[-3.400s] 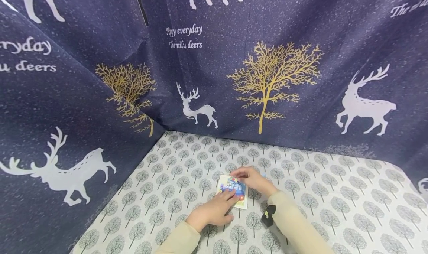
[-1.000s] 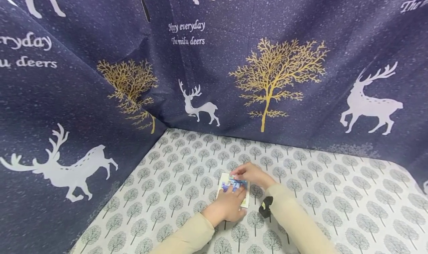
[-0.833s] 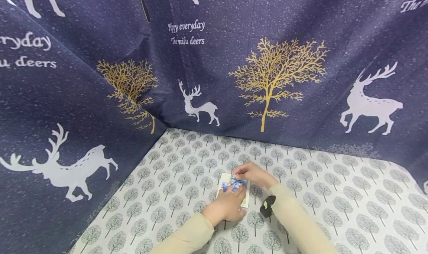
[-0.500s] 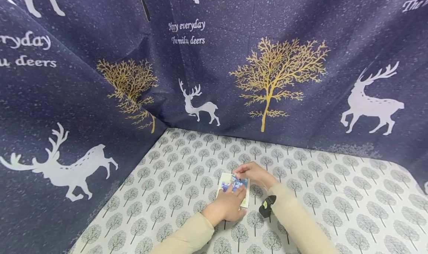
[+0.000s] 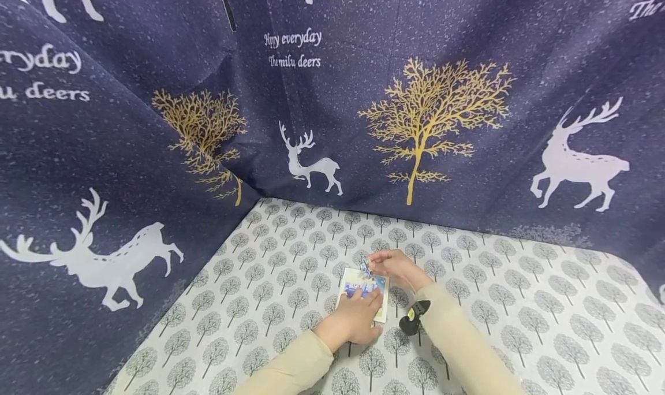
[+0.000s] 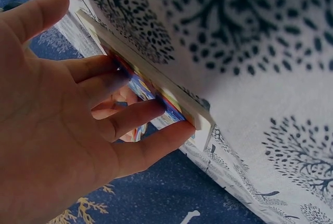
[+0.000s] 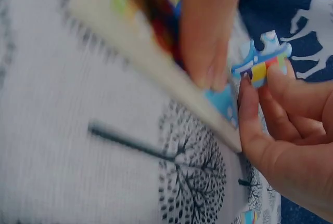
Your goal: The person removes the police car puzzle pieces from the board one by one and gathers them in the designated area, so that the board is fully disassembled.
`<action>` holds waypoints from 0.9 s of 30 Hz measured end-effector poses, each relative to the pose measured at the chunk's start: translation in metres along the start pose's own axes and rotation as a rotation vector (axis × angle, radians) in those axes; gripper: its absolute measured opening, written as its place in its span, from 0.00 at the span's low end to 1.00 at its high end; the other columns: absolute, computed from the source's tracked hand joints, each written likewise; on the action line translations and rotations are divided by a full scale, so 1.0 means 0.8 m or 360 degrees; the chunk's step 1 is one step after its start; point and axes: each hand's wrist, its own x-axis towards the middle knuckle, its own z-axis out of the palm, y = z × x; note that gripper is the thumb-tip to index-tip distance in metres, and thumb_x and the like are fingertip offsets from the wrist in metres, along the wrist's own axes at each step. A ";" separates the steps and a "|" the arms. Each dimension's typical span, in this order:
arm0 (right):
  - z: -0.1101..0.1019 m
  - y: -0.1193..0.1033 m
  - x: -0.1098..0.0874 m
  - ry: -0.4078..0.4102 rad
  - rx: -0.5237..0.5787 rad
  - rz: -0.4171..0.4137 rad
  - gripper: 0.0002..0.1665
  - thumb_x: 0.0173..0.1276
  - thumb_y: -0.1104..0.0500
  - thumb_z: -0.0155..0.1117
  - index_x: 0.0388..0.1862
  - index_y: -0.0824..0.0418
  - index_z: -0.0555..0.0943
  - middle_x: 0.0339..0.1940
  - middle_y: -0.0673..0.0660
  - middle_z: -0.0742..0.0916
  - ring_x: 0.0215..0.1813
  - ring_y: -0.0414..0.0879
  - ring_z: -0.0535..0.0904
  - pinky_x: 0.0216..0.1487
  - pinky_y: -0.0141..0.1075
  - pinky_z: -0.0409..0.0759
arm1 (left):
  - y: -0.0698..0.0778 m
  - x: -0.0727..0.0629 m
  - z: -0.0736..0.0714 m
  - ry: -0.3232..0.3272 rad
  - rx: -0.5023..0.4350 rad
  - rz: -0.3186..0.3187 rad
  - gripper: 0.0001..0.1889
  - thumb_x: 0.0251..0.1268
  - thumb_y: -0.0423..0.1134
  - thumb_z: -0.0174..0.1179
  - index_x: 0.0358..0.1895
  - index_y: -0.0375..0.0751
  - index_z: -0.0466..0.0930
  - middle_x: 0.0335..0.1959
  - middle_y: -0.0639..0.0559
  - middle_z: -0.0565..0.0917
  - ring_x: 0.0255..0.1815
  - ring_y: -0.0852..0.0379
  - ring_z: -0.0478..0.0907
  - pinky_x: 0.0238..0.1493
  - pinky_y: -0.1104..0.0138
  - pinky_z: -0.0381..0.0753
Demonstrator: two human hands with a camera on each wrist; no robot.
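A small jigsaw puzzle (image 5: 381,309) in a pale frame lies on the cloth, its picture a blue cartoon vehicle. My left hand (image 5: 358,320) rests on its lower part with extended, spread fingers; in the left wrist view the fingertips (image 6: 182,129) touch the picture near the frame. My right hand (image 5: 400,271) is at the puzzle's top edge and pinches a jigsaw piece (image 7: 263,63) between thumb and fingers. That piece, blue with red and yellow patches, is tilted up off the board. The left hand covers much of the picture.
A white cloth (image 5: 291,325) printed with grey trees covers the table. Dark blue curtains (image 5: 332,94) with deer and trees stand behind and at the left. A small colourful thing (image 7: 250,217) lies on the cloth near the right hand. A black band (image 5: 414,318) hangs at the right sleeve.
My left hand has shifted farther onto the picture since the oldest frame. My right hand has raised the jigsaw piece from the puzzle's upper part and drawn slightly up and right.
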 end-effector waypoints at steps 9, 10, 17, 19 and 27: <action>-0.008 0.003 -0.002 -0.0106 0.0108 -0.0033 0.17 0.65 0.64 0.64 0.53 0.65 0.82 0.57 0.61 0.83 0.52 0.52 0.82 0.58 0.46 0.78 | 0.001 0.003 0.001 -0.0028 -0.0002 -0.0020 0.38 0.64 0.59 0.55 0.74 0.48 0.58 0.76 0.57 0.56 0.74 0.42 0.56 0.67 0.43 0.62; -0.011 0.003 -0.003 -0.0118 0.0106 -0.0045 0.18 0.66 0.63 0.64 0.55 0.65 0.81 0.58 0.61 0.82 0.53 0.52 0.81 0.59 0.46 0.77 | 0.001 0.003 0.002 -0.0031 -0.0012 -0.0022 0.38 0.64 0.58 0.55 0.75 0.48 0.58 0.76 0.57 0.56 0.74 0.42 0.56 0.67 0.43 0.62; -0.046 0.001 -0.019 -0.0208 0.0173 -0.0135 0.23 0.69 0.63 0.59 0.62 0.69 0.75 0.58 0.62 0.81 0.48 0.47 0.80 0.56 0.45 0.79 | -0.002 0.002 0.003 -0.0025 -0.0064 -0.0012 0.38 0.65 0.58 0.55 0.74 0.47 0.58 0.76 0.56 0.56 0.74 0.41 0.56 0.67 0.41 0.61; -0.059 0.000 -0.025 -0.0232 0.0198 -0.0156 0.24 0.70 0.63 0.58 0.64 0.70 0.72 0.59 0.64 0.79 0.48 0.48 0.80 0.56 0.47 0.79 | -0.002 0.002 0.004 -0.0020 -0.0052 0.0000 0.37 0.65 0.58 0.55 0.74 0.47 0.59 0.76 0.56 0.56 0.74 0.41 0.56 0.67 0.41 0.61; -0.102 0.004 -0.043 -0.0105 0.0144 -0.0130 0.25 0.72 0.64 0.56 0.66 0.69 0.70 0.69 0.68 0.70 0.61 0.54 0.76 0.59 0.44 0.77 | -0.006 0.002 0.005 0.0008 -0.0048 0.0010 0.37 0.66 0.58 0.54 0.74 0.48 0.59 0.77 0.52 0.55 0.74 0.44 0.56 0.66 0.43 0.63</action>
